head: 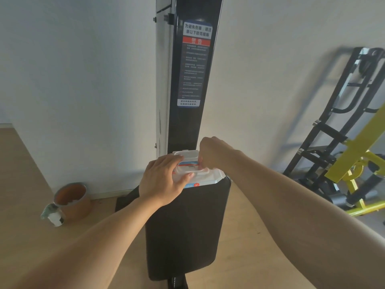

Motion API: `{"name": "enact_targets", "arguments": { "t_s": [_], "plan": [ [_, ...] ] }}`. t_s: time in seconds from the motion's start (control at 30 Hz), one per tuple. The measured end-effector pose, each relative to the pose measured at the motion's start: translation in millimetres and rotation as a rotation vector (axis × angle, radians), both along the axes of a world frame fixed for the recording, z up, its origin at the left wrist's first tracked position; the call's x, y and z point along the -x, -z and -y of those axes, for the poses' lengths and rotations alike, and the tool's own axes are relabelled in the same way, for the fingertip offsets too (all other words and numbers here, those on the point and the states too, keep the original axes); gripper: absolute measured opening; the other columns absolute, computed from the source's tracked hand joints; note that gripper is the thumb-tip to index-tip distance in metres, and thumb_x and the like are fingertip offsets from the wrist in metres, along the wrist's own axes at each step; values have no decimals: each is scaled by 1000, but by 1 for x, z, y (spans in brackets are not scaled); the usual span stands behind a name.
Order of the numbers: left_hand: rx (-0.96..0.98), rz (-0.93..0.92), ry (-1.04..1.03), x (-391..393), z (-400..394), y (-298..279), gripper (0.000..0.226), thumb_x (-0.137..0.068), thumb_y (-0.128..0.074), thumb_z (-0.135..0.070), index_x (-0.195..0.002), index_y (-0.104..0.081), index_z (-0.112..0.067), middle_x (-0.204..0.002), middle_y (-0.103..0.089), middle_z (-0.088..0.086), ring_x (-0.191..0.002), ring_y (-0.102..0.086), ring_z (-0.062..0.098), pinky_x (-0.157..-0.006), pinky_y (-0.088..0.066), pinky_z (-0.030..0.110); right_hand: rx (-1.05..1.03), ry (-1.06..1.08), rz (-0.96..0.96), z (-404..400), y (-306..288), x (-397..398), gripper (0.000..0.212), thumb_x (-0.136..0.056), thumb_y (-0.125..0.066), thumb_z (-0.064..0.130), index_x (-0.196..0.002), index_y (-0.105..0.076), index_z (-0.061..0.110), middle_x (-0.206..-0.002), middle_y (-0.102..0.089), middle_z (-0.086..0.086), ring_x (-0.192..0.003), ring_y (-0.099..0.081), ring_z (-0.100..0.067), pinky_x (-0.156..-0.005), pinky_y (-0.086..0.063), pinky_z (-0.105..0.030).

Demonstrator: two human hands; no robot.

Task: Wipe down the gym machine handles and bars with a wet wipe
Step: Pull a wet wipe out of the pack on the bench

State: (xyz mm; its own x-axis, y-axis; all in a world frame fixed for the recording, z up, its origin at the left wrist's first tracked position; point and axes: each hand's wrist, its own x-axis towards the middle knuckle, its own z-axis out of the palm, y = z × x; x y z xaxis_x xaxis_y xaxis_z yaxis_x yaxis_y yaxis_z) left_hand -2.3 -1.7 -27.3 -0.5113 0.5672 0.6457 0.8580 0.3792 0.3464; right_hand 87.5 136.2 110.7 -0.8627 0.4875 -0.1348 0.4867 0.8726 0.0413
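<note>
- At centre frame, the wipe pack (196, 180) lies on the far end of the black seat pad (185, 230), just below the dark upright (193, 80) with its warning label (194, 63).
- The pack's lid (186, 153) stands flipped open toward the upright, so the step in hand looks like drawing out one wipe.
- The left hand (164, 180) lies spread over the pack's near left side, fingers and thumb pressing it down rather than clasping it.
- The right hand (214, 153) is curled at the pack's right edge by the opening; its fingertips are hidden, so I cannot tell whether they already pinch a wipe.
- To do this well, keep the left hand flat and firm so the pack does not lift or slide off the pad.
- Pinch a single corner and pull slowly upward, so that a string of wipes does not follow.
- Snap the lid shut afterward, or the rest may dry out.
- No wipe is visibly out, so the wiping itself seems not yet begun.
- At right frame a black and yellow machine (343, 153) stands well apart; at lower left a tape roll (71, 200) sits on the floor (62, 236).
</note>
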Motion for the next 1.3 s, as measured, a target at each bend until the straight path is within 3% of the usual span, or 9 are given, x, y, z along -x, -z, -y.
{"name": "enact_targets", "arguments": {
  "t_s": [0.2, 0.37, 0.5, 0.6, 0.77, 0.9, 1.07, 1.23, 1.3],
  "plan": [
    [-11, -2, 7, -1, 0, -1, 58, -85, -43, -76, -123, -58, -34, -125, -67, -12, -111, -63, 12, -99, -46, 31, 4, 117, 140, 8, -7, 16, 33, -85, -80, 30, -93, -50, 17, -78, -56, 0, -63, -55, -15, -51, -42, -23],
    [-30, -7, 17, -1, 0, -1, 61, -84, -40, -77, -124, -58, -34, -125, -67, -11, -111, -64, 11, -99, -46, 31, 305, 281, 222, 3, -11, 17, 23, -92, -74, 20, -102, -60, 5, -111, -66, -8, -99, -67, -24, -93, -55, -34],
    [-37, -13, 18, -1, 0, -1, 61, -84, -40, -77, -124, -57, -35, -125, -67, -11, -110, -64, 11, -99, -46, 31, 489, 378, 157, 1, -13, 13, 19, -87, -78, 16, -82, -61, 8, -100, -63, -11, -86, -65, -25, -86, -61, -41],
    [-38, -18, 25, 0, 0, 0, 60, -84, -42, -77, -123, -57, -35, -124, -67, -12, -109, -65, 10, -99, -44, 28, 465, 394, 124, 4, -10, 10, 17, -90, -74, 16, -95, -60, 9, -96, -61, -9, -79, -60, -21, -78, -60, -32],
    [-44, -26, 52, 1, 0, -2, 56, -82, -50, -73, -120, -59, -34, -121, -69, -13, -106, -66, 10, -97, -46, 29, 408, 311, 27, 19, -20, 13, 13, -96, -61, 17, -84, -58, 11, -80, -53, -4, -73, -55, -19, -66, -49, -24],
    [-56, -34, 61, 1, 1, -4, 58, -81, -43, -79, -118, -56, -35, -116, -71, -13, -102, -68, 10, -94, -47, 27, 581, 266, 12, 36, -29, 27, 24, -98, -62, 25, -117, -63, 10, -117, -64, -8, -109, -63, -25, -96, -54, -33],
    [-89, 25, 31, 1, 1, -3, 82, -78, -39, -86, -141, -39, -33, -121, -70, -11, -103, -70, 14, -94, -50, 30, 642, 224, 77, 42, -17, 36, 27, -102, -52, 39, -119, -59, 19, -137, -60, -2, -130, -53, -23, -98, -48, -33],
    [-120, -39, 49, 0, 1, -2, 60, -82, -44, -80, -125, -51, -40, -113, -71, -18, -97, -70, 5, -90, -40, 19, 464, 160, -95, 24, -13, 14, 15, -89, -71, 29, -92, -76, 15, -90, -72, -1, -90, -69, -23, -80, -56, -26],
    [-127, -46, 42, 0, 0, 0, 57, -82, -46, -79, -120, -55, -38, -114, -72, -17, -97, -70, 7, -89, -40, 19, 327, 119, -134, 18, -11, 4, 21, -88, -73, 27, -104, -78, 13, -100, -74, -6, -91, -69, -25, -78, -55, -26]
  ]
}}
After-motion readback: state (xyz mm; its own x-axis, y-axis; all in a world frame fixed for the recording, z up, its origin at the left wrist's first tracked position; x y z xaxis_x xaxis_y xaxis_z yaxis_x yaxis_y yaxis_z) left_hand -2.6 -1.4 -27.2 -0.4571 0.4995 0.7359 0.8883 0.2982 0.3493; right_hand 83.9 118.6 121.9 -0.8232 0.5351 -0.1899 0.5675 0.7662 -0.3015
